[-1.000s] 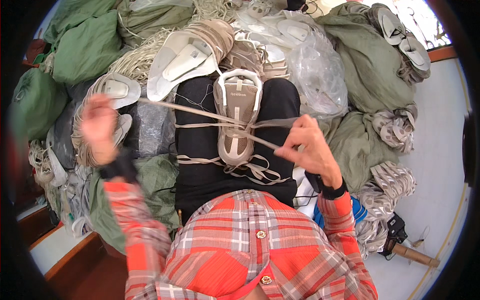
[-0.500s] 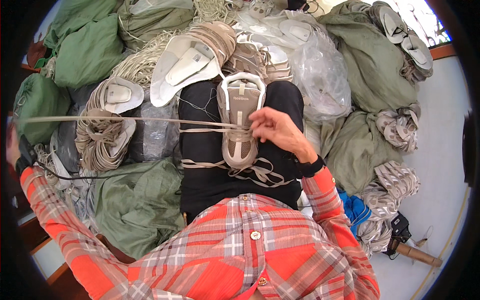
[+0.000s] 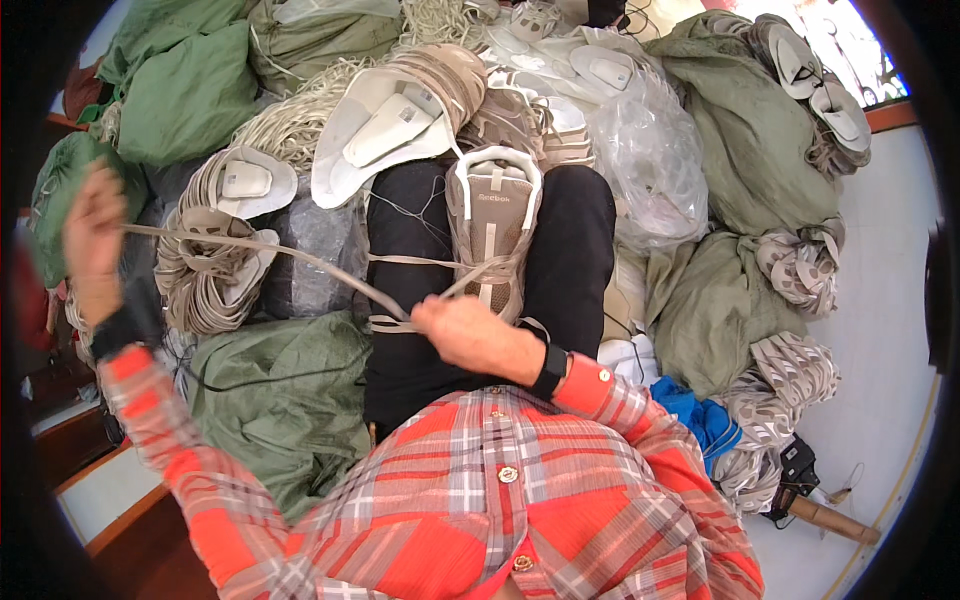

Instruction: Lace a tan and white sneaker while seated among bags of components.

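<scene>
A stack of white-lined beige shoe uppers point(image 3: 440, 85), a crumpled clear plastic bag point(image 3: 650, 170) and a green cloth sack point(image 3: 190, 95) crowd the upper frame. Centrally, the right hand point(image 3: 475, 335), fingers clamped on a flat beige lace point(image 3: 312, 260), now hides the toe of a taupe mesh shoe point(image 3: 490, 218). The left hand point(image 3: 97, 225), fingers too blurred to tell, has come inward from the left edge.

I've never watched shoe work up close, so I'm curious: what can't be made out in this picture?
All in the head view, now:
- Left hand: blurred, so how it meets the lace is unclear.
- Tip of the shoe: hidden behind the right hand.
- Whatever the green cloth may cover: hidden by its folds.
- Shirt: partly cut off by the lower edge.
</scene>
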